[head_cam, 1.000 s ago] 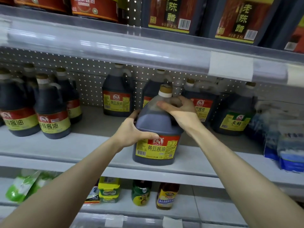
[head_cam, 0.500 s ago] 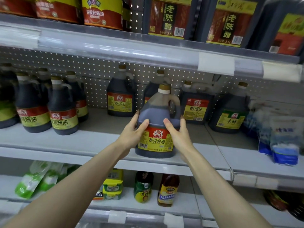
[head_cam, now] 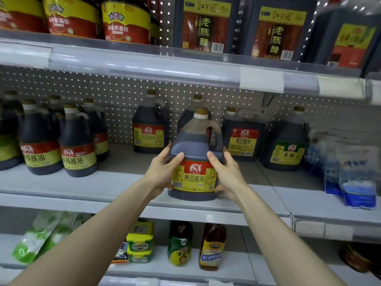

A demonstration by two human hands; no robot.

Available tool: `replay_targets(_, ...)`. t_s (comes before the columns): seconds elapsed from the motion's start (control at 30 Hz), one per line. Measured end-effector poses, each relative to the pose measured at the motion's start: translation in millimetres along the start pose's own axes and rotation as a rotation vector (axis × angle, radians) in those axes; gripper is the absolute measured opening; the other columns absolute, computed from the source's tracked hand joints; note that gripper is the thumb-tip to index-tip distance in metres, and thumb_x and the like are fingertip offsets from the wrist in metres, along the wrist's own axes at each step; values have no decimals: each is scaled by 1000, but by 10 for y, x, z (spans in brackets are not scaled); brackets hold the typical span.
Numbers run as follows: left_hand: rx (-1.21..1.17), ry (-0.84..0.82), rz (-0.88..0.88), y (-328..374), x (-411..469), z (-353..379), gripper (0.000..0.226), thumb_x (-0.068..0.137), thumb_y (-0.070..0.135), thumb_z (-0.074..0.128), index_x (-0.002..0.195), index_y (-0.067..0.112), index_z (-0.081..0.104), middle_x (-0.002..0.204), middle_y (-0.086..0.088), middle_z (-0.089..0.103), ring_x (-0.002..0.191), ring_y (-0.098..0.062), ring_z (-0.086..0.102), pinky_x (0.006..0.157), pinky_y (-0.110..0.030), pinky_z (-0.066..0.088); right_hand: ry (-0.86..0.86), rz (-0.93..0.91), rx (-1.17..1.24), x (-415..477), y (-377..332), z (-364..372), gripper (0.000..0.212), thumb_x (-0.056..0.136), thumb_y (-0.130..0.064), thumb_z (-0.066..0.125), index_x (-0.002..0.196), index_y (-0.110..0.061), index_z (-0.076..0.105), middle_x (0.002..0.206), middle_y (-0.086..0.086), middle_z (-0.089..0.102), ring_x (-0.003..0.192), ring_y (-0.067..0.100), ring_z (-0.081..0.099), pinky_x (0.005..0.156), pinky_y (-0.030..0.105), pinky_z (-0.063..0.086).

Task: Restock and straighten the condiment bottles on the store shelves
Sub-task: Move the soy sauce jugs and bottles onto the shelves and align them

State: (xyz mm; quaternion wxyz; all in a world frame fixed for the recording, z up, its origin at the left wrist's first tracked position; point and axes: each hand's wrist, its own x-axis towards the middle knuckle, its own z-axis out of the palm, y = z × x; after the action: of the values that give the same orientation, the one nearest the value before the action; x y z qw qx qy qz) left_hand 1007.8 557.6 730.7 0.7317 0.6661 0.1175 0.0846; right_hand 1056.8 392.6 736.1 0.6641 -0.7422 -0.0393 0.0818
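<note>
Right hand off handle; it and left hand curl fingers round jug. Near shelf front edge, uneven twist could topple it.

On my feed, a slim bare left forearm fills the lower left of the frame and a slim bare right forearm the lower right. Near the middle are the bare left hand and bare right hand, both with short thumbnails.
</note>
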Motion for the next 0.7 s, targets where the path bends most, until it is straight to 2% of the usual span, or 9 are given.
replay_targets(0.13,13,5,8,-6,69,-4,60,93,34,60,146,27,35,122,-6,63,106,-27,63,82,-65,51,1,-2,0,77,-7,14,76,89,-48,60,151,-39,17,138,3,52,110,26,60,76,52,54)
replay_targets(0.23,5,14,9,-15,139,-20,59,93,33,60,146,22,36,120,-8,64,103,-25,65,76,-58,55,17,-7,-20,146,-1,49,74,89,-50,59,150,-40,19,137,3,53,112,27,59,82,56,54)
replay_targets(0.37,3,6,16,5,220,-19,61,94,30,58,149,24,31,119,-6,63,98,-21,65,62,-44,57,26,-18,-22,249,-2,66,74,89,-51,59,150,-41,18,133,3,56,111,27,60,86,61,52)
replay_targets(0.5,8,-6,20,7,301,-21,64,95,30,57,151,27,27,122,-7,63,99,-22,66,62,-43,58,25,-24,-30,337,0,71,73,91,-48,57,151,-40,17,133,4,56,114,29,58,89,62,50)
replay_targets(0.6,9,2,31,-6,380,-19,65,95,30,58,151,30,25,122,-8,64,101,-25,66,70,-50,58,22,-29,-22,399,-6,65,72,92,-46,57,151,-40,16,135,5,55,115,30,57,88,60,49)
replay_targets(0.7,-8,8,43,-10,458,-13,67,94,29,59,152,30,24,122,-9,64,100,-25,66,71,-50,58,21,-25,-21,459,-21,62,72,92,-46,57,151,-41,16,141,4,50,122,33,53,88,59,48)
